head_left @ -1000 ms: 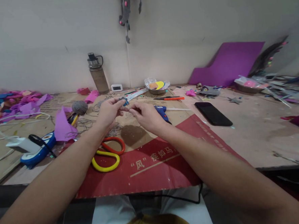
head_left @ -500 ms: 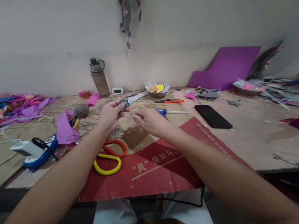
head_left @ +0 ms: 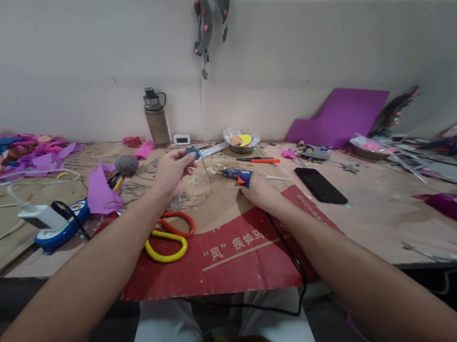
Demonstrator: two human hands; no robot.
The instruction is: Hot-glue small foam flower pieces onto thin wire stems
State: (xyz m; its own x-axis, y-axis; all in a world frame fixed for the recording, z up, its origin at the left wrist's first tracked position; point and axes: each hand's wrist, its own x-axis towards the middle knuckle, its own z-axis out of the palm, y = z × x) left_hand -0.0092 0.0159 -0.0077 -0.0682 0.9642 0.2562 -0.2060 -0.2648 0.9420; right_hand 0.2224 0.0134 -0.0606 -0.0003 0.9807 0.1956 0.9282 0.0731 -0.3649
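Observation:
My left hand [head_left: 175, 170] pinches a small blue piece [head_left: 193, 152], too small to make out fully; a thin grey thread [head_left: 206, 171] hangs from it. In my right hand [head_left: 261, 189] is a blue glue gun [head_left: 237, 176] with an orange trigger, its nozzle pointing left toward the thread. A white glue stick [head_left: 277, 178] sticks out of its back, and a black cord [head_left: 291, 255] runs down over the table edge. Scissors with one red and one yellow handle [head_left: 167, 252] lie below my left hand, their blades hidden by the forearm.
A phone [head_left: 321, 185] lies to the right, an orange-handled tool [head_left: 264, 160] behind the glue gun. At the back stand a bottle [head_left: 157, 123] and a bowl [head_left: 242, 148]. Left are a grey yarn ball [head_left: 126, 166], purple felt [head_left: 103, 191] and a power strip [head_left: 64, 230].
My right hand has moved right, away from my left, and has taken hold of the glue gun and raised it. My left hand keeps its pinch. The camera has tilted slightly.

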